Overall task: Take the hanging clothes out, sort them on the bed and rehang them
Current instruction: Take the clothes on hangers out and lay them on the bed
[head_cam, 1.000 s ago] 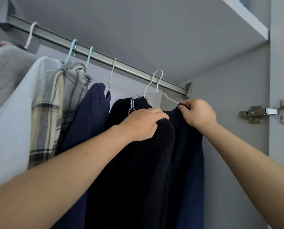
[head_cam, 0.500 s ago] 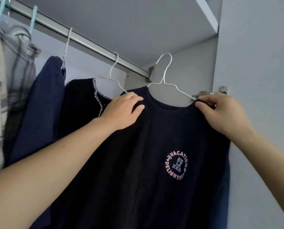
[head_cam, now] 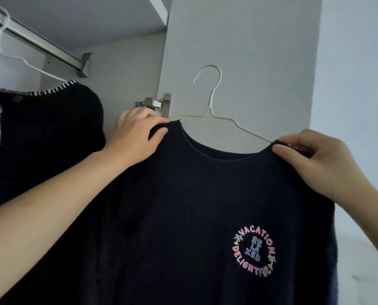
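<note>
One navy T-shirt [head_cam: 183, 205] on one white wire hanger [head_cam: 212, 111], held between two hands.
Left hand [head_cam: 135, 135] and right hand [head_cam: 318, 159] each pinch a shoulder; left of them one stitched dark garment [head_cam: 40, 133] hangs on the rail [head_cam: 40, 44].

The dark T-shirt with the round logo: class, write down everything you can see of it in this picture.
The T-shirt is very dark navy, of soft knit-looking cloth, with a round neckline. On its chest a ring of pink letters reads VACATION DELIGHTFUL around blue RELAXED, with small palm trees. It hangs front-on from a thin white wire hanger, whose hook is free of the rail. The left hand and right hand each pinch a shoulder.
</note>
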